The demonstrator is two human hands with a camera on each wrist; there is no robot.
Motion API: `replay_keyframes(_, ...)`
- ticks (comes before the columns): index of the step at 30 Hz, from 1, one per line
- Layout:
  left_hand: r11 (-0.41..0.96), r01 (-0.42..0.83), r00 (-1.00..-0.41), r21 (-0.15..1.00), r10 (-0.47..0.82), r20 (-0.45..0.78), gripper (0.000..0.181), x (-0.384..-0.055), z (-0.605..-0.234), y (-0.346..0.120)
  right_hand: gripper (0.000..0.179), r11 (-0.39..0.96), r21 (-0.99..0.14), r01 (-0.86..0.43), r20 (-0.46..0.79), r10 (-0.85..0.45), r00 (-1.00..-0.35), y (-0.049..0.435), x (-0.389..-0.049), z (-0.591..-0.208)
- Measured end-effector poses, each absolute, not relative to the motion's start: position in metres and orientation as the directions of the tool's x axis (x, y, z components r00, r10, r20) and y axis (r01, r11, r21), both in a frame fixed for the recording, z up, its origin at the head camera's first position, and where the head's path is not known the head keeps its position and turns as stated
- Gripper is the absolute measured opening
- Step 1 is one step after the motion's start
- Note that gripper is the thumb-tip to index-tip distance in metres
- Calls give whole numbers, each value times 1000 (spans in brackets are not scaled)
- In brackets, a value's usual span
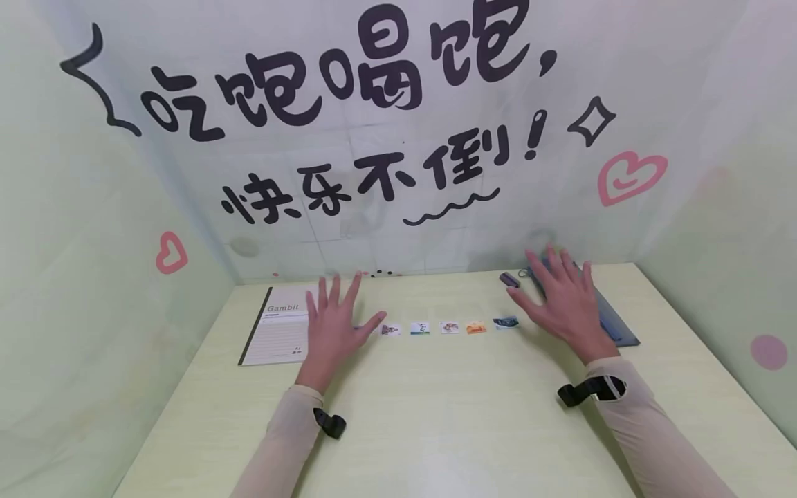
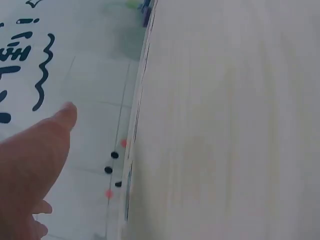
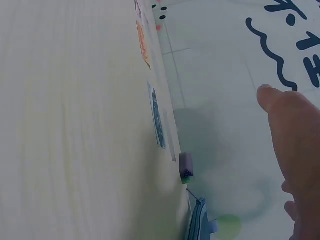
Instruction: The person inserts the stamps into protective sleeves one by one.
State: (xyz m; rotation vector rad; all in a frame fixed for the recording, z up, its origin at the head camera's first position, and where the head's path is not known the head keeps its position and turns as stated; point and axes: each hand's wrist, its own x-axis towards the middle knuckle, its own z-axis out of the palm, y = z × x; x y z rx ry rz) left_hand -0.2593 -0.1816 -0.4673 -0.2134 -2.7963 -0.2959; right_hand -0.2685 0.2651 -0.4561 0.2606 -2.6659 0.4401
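Note:
My left hand [image 1: 336,325], fingers spread and holding nothing, is over the right side of a white lined notebook [image 1: 274,339] marked "Gambit". Its thumb points toward a row of several small picture cards [image 1: 420,328]. On the other side, my right hand [image 1: 565,304] is likewise spread and holds nothing. It overlaps a blue zippered pouch [image 1: 616,318] in the head view. Left of that hand lie a blue card [image 1: 506,322] and an orange card [image 1: 476,327]. In the right wrist view the blue card [image 3: 156,117] lies near the table's far edge.
A small dark purple block [image 1: 509,279] sits near the back edge, left of the pouch. The pale wooden table [image 1: 423,415] meets a printed wall sheet [image 1: 349,242] at the back, with similar sheets at both sides.

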Motion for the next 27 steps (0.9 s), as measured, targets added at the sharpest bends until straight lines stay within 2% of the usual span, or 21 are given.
replay_keyframes(5, 924, 319, -906, 212, 232, 353, 84, -251, -469, -151, 71, 888, -322, -330, 470, -153, -870, 264, -267, -461)
replay_keyframes(12, 820, 470, -865, 327, 353, 357, 53, -243, -469, -111, 45, 799, -434, -416, 383, -255, -888, 258, -267, -470)
replay_keyframes(21, 691, 494, -867, 527, 440, 236, 32, -248, -470, -63, 30, 769, -495, -405, 310, -279, -909, 252, -281, -482)
replay_keyframes(27, 657, 514, -846, 552, 494, 200, 28, -255, -470, -30, 29, 771, -512, -378, 256, -284, -924, 252, -288, -486)
